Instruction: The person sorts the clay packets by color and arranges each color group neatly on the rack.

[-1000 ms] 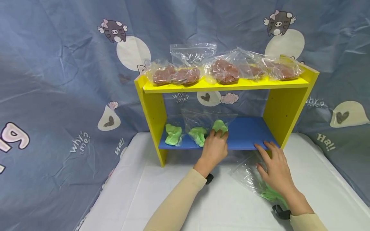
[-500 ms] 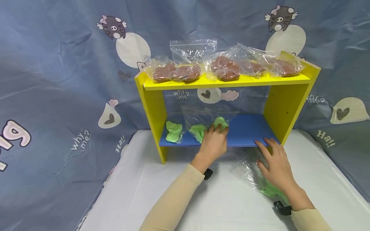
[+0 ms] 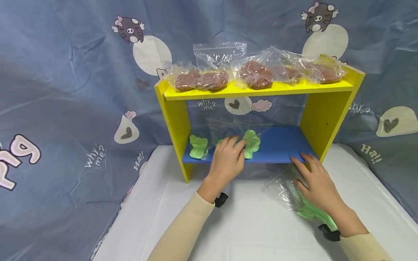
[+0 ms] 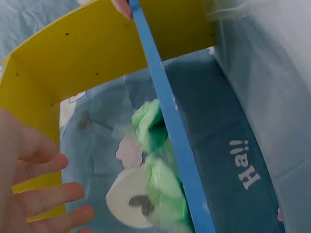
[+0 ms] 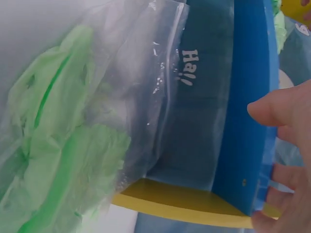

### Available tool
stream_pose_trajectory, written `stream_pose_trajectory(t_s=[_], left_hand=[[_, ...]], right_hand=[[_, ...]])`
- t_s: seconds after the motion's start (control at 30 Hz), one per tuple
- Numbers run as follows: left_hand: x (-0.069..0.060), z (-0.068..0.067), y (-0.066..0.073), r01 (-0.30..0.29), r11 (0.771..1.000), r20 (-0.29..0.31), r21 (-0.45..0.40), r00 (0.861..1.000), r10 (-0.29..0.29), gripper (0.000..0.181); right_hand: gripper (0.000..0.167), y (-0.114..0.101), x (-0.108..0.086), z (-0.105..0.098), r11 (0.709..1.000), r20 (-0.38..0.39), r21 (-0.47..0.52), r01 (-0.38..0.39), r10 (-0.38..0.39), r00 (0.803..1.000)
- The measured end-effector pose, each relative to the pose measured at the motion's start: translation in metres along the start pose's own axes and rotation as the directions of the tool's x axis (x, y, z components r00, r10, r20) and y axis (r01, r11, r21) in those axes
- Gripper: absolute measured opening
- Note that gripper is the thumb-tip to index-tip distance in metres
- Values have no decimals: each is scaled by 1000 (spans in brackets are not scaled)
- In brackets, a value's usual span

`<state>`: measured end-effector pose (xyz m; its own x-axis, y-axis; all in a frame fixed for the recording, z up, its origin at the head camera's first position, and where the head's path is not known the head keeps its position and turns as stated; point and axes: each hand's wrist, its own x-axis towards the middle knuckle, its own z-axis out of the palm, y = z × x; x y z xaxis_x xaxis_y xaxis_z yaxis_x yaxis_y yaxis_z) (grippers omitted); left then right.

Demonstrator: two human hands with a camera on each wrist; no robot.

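Note:
My left hand (image 3: 226, 159) is in front of the blue lower shelf (image 3: 281, 145), over a clear zip bag whose light-green lump (image 3: 219, 141) it mostly hides. In the left wrist view, the fingers (image 4: 53, 196) are loosely spread, apart from the green lumps. Just right of that hand stands another bagged green lump (image 3: 251, 143); a third green lump (image 3: 198, 146) sits at the shelf's left end. My right hand (image 3: 318, 181) rests its fingertips on the shelf's front edge at the right. Below it, a clear zip bag (image 5: 141, 73) with crumpled green contents (image 5: 58, 136) lies on the table.
A yellow top board (image 3: 235, 92) bears several clear bags of brown lumps (image 3: 256, 74). Yellow side panels (image 3: 336, 119) bound the unit left and right. It stands on a white cloth (image 3: 248, 232) before a blue printed curtain (image 3: 81, 72).
My left hand has left the right-hand green lump and moved left, in front of the middle bag. The right hand stays at the shelf edge.

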<state>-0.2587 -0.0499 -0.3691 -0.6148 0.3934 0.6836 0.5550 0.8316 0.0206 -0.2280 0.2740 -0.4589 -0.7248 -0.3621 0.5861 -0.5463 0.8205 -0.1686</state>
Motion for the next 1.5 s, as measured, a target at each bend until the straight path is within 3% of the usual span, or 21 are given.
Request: stream_pose_trajectory(t_s=[0.13, 0.23, 0.37, 0.47, 0.53, 0.6, 0.73, 0.8, 0.87, 0.93, 1.07, 1.2, 1.3, 1.4, 1.5], left_hand=[[-16, -12, -10, 42, 996, -70, -74, 996, -47, 28], [-29, -20, -20, 66, 989, -149, -136, 985, -86, 28], [-44, -30, -36, 92, 976, -260, -199, 955, -143, 27], [-52, -35, -51, 128, 963, -335, -239, 920, -205, 27], [-56, -37, -60, 161, 950, -386, -269, 885, -259, 27], [-62, -38, -69, 196, 935, -440, -294, 841, -315, 27], [-71, -37, -85, 268, 900, -543, -345, 725, -424, 28], [-75, -35, -92, 309, 877, -567, -367, 674, -474, 34], [-78, -34, -99, 360, 845, -558, -395, 637, -532, 42], [-82, -31, -106, 415, 806, -525, -422, 613, -591, 49], [-86, -26, -116, 501, 722, -416, -477, 595, -688, 55], [-90, -20, -121, 535, 654, -308, -535, 597, -741, 52], [-92, -14, -124, 537, 611, -246, -581, 600, -761, 47], [-93, -8, -128, 546, 585, -206, -600, 601, -772, 39], [-95, -3, -131, 569, 581, -191, -582, 598, -778, 30]], right_hand=[[76, -4, -6, -6, 1000, 3, -2, 3, -3, 1000], [72, -7, -14, -10, 1000, 9, -24, -2, 2, 1000], [68, -12, -29, -17, 998, 48, -54, -36, 38, 998], [66, -14, -41, -19, 996, 104, -75, -48, 56, 993], [64, -14, -48, -20, 996, 139, -81, -45, 57, 989], [62, -12, -57, -19, 995, 169, -89, -39, 53, 984], [59, -7, -70, -18, 994, 225, -95, -46, 66, 972], [57, -4, -75, -17, 993, 261, -100, -64, 88, 961], [56, -1, -77, -16, 991, 298, -102, -89, 116, 947], [55, 1, -79, -14, 989, 334, -103, -109, 138, 933], [54, 6, -80, -12, 984, 392, -104, -143, 172, 904], [51, 7, -83, -10, 980, 421, -101, -173, 200, 885], [49, 7, -84, -9, 979, 414, -93, -180, 202, 887], [48, 6, -84, -8, 980, 404, -86, -181, 200, 893], [49, 6, -84, -6, 980, 391, -75, -183, 197, 899]])
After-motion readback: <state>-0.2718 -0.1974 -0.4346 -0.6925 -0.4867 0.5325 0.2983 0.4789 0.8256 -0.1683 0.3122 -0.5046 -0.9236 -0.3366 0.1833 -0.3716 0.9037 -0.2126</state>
